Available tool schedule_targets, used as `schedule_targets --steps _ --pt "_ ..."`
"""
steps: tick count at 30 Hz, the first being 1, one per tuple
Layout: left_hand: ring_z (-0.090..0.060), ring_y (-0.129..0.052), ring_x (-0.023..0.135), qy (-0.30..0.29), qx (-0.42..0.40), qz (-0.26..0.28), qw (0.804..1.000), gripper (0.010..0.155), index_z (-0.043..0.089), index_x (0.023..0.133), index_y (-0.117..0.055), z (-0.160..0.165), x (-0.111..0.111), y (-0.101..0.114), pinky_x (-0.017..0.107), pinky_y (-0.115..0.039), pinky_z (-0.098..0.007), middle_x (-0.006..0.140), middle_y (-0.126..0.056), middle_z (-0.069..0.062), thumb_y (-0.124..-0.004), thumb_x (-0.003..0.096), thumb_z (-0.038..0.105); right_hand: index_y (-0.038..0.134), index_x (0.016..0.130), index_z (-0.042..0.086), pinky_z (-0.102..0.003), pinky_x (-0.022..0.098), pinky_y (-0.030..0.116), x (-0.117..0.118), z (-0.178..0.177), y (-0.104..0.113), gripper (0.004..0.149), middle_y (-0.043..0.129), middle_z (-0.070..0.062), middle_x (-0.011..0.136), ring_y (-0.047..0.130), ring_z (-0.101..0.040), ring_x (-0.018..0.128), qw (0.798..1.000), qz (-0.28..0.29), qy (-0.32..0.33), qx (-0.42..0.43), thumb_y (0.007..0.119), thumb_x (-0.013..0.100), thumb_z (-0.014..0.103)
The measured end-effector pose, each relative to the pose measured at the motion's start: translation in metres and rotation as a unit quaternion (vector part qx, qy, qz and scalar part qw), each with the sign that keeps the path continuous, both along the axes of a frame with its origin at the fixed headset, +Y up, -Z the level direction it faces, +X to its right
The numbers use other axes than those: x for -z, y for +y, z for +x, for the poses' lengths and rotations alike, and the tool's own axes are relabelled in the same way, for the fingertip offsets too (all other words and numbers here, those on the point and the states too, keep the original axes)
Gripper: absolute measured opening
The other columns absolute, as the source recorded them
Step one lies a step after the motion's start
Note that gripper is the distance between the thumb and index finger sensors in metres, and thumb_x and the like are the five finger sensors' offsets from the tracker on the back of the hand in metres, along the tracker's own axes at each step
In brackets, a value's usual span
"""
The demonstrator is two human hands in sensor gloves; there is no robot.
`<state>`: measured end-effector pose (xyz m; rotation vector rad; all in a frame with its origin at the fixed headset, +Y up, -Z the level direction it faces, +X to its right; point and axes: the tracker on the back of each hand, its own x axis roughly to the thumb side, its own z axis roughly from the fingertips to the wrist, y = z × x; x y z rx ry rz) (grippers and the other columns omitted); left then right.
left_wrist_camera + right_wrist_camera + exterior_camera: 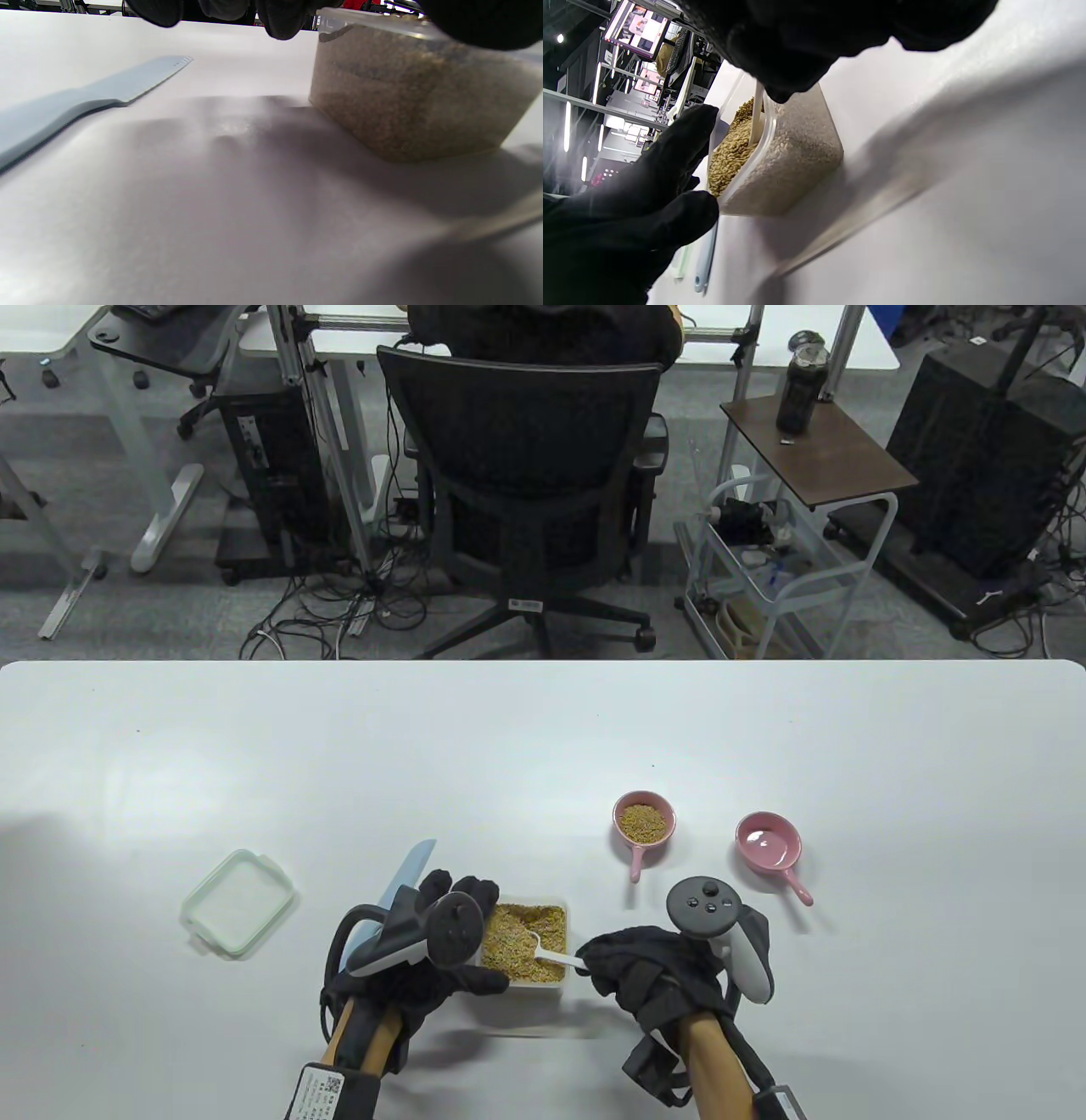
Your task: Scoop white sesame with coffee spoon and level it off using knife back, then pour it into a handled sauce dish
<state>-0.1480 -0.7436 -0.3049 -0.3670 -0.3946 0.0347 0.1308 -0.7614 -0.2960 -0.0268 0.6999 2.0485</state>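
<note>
Still early: right hand [632, 971] pinching coffee spoon [547, 954] in sesame tub [526, 943], left hand [437, 937] loosely steadying it. Knife [405, 875] untouched on counter [543, 729]; empty pink dish [768, 841] waiting.

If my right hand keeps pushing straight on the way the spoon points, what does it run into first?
Most likely the sesame itself: the right hand pinches the white spoon, whose bowl already sits in the container. Beyond that lie the container's far wall and the left hand, though depth is hard to judge.
</note>
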Motion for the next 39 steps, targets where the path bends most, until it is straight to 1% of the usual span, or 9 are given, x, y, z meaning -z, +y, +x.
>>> schedule_targets --steps 12,16,20,22,26,29,32,36,39 --pt "-0.041 -0.037 0.120 -0.002 0.007 -0.006 1.000 0.103 0.028 0.122 -0.027 0.001 0.001 0.001 0.081 -0.048 -0.064 0.131 -0.042 -0.001 -0.065 0.0370 0.073 0.093 0.087 0.005 -0.042 0.032 0.083 -0.002 0.015 0.007 0.038 0.099 -0.007 0.055 0.091 -0.012 0.024 0.998 0.012 -0.017 0.053 0.078 0.060 0.028" --pt "-0.042 -0.031 0.119 0.005 -0.004 -0.038 0.999 0.103 0.028 0.122 -0.023 0.000 0.001 0.001 0.080 -0.046 -0.066 0.132 -0.038 -0.003 -0.066 0.0399 0.072 0.093 0.087 0.005 -0.042 0.032 0.083 -0.001 0.016 0.008 0.038 0.099 -0.007 0.055 0.091 -0.012 0.024 0.999 0.016 -0.017 0.049 0.078 0.060 0.028" --pt "-0.041 -0.032 0.119 0.015 -0.014 -0.003 1.000 0.100 0.027 0.122 -0.026 -0.008 -0.002 0.012 0.081 -0.045 -0.066 0.131 -0.040 -0.004 -0.064 0.0409 0.071 0.093 0.087 0.005 -0.042 0.032 0.083 -0.001 0.016 0.008 0.038 0.099 -0.007 0.055 0.091 -0.012 0.024 0.999 0.019 -0.016 0.047 0.078 0.060 0.028" --pt "-0.042 -0.036 0.119 0.048 -0.016 0.035 0.998 0.097 0.026 0.122 -0.029 -0.021 -0.005 0.022 0.080 -0.047 -0.065 0.131 -0.043 -0.004 -0.065 0.0434 0.070 0.093 0.087 0.005 -0.042 0.032 0.083 -0.001 0.016 0.008 0.038 0.099 -0.007 0.055 0.091 -0.012 0.024 0.999 0.020 -0.017 0.047 0.078 0.060 0.028" --pt "-0.039 -0.059 0.117 0.122 0.049 0.061 0.989 0.086 0.024 0.121 -0.041 -0.046 -0.006 0.030 0.080 -0.052 -0.063 0.127 -0.054 -0.006 -0.068 0.0497 0.065 0.092 0.088 0.005 -0.043 0.033 0.083 -0.001 0.016 0.008 0.038 0.099 -0.007 0.055 0.091 -0.012 0.024 0.998 0.023 -0.019 0.046 0.078 0.060 0.028" --pt "-0.035 -0.075 0.107 0.186 0.109 0.061 0.975 0.077 0.021 0.118 -0.051 -0.063 -0.006 0.025 0.077 -0.061 -0.057 0.119 -0.067 -0.008 -0.069 0.0538 0.060 0.092 0.088 0.006 -0.043 0.033 0.082 -0.001 0.016 0.008 0.038 0.099 -0.007 0.055 0.091 -0.012 0.024 0.999 0.025 -0.018 0.044 0.078 0.060 0.028" --pt "-0.032 -0.083 0.098 0.243 0.169 0.030 0.955 0.073 0.020 0.115 -0.057 -0.079 -0.005 0.006 0.074 -0.066 -0.054 0.112 -0.075 -0.008 -0.070 0.0544 0.059 0.092 0.088 0.006 -0.043 0.033 0.082 -0.001 0.017 0.009 0.038 0.099 -0.007 0.056 0.091 -0.012 0.024 0.999 0.027 -0.017 0.040 0.078 0.060 0.028" --pt "-0.030 -0.088 0.090 0.252 0.180 -0.010 0.951 0.069 0.020 0.110 -0.064 -0.085 -0.004 -0.015 0.072 -0.068 -0.053 0.105 -0.081 -0.006 -0.071 0.0537 0.059 0.092 0.088 0.006 -0.043 0.033 0.082 -0.001 0.016 0.009 0.038 0.099 -0.007 0.056 0.091 -0.012 0.024 0.999 0.027 -0.015 0.038 0.078 0.060 0.028" --pt "-0.027 -0.091 0.083 0.250 0.190 0.019 0.949 0.062 0.022 0.105 -0.069 -0.084 -0.003 -0.018 0.070 -0.071 -0.052 0.097 -0.085 -0.005 -0.075 0.0533 0.056 0.092 0.088 0.006 -0.043 0.033 0.082 -0.001 0.016 0.009 0.038 0.099 -0.007 0.056 0.091 -0.012 0.024 0.999 0.028 -0.015 0.035 0.078 0.060 0.028"
